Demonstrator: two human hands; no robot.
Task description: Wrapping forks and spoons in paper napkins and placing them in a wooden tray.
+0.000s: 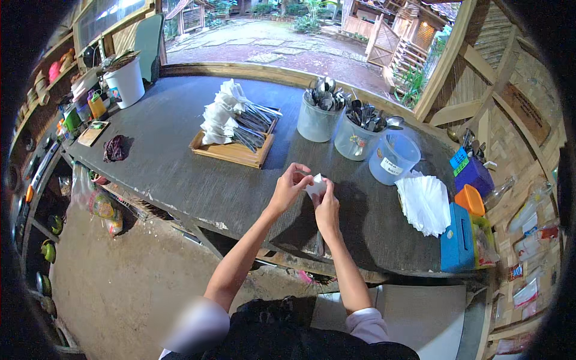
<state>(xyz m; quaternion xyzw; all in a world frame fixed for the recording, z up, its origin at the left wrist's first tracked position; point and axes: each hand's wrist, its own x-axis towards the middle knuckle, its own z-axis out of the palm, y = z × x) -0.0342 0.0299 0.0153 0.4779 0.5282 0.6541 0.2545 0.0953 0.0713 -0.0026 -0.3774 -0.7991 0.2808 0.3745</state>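
A small folded white paper napkin is raised above the dark tabletop between my two hands. My right hand grips its right side between thumb and fingers. On the other side, the fingertips of my left hand pinch its edge. Below, between my forearms, the end of a metal utensil shows; whether it joins the napkin is hard to see. Beyond my hands, a wooden tray holds several cutlery sets with napkins wrapped about one end. A stack of white napkins lies to the right.
Two plastic tubs full of cutlery stand behind, beside a labelled clear tub. At right are a blue box, an orange container and a purple cutlery holder. Leftward are a crumpled dark cloth and white bucket.
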